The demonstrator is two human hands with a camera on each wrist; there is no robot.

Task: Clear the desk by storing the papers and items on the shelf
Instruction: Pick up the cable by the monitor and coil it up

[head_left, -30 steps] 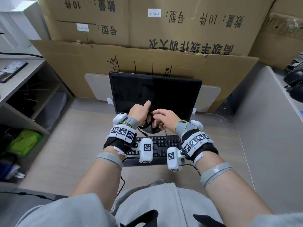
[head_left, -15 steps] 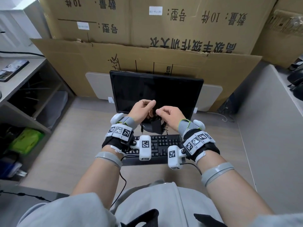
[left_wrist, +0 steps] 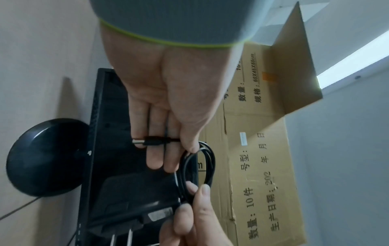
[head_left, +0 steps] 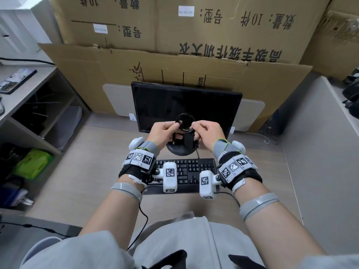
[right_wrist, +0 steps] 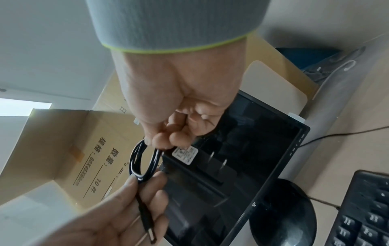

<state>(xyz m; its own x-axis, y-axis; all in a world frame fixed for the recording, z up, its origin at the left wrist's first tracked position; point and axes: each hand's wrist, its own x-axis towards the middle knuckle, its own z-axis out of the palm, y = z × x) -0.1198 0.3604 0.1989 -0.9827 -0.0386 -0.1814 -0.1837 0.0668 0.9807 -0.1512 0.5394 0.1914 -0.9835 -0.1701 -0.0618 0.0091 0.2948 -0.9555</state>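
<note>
Nearest the camera, a person's lap in grey fabric sits at the front edge of a pale wood desk (head_left: 58,167). Just beyond, a black keyboard (head_left: 186,171) lies on the desk, with bare wood open to its left and right.

Above the keyboard, both hands are raised in front of a dark monitor (head_left: 186,105). The left hand (head_left: 162,133) pinches a black cable (head_left: 185,121) between thumb and fingers, the plug end lying across its fingers. The right hand (head_left: 206,133) has its fingers curled, pinching the other side of the same cable, which is wound into a small loop between the two hands. A black charger block (right_wrist: 210,166) with two metal prongs hangs below the right hand, off the desk.

To the left, a grey shelf (head_left: 29,94) stands beside the desk, its compartments open toward the person. A grey partition (head_left: 320,152) edges the desk on the right. Behind the monitor, large cardboard boxes (head_left: 213,35) close off the far side.
</note>
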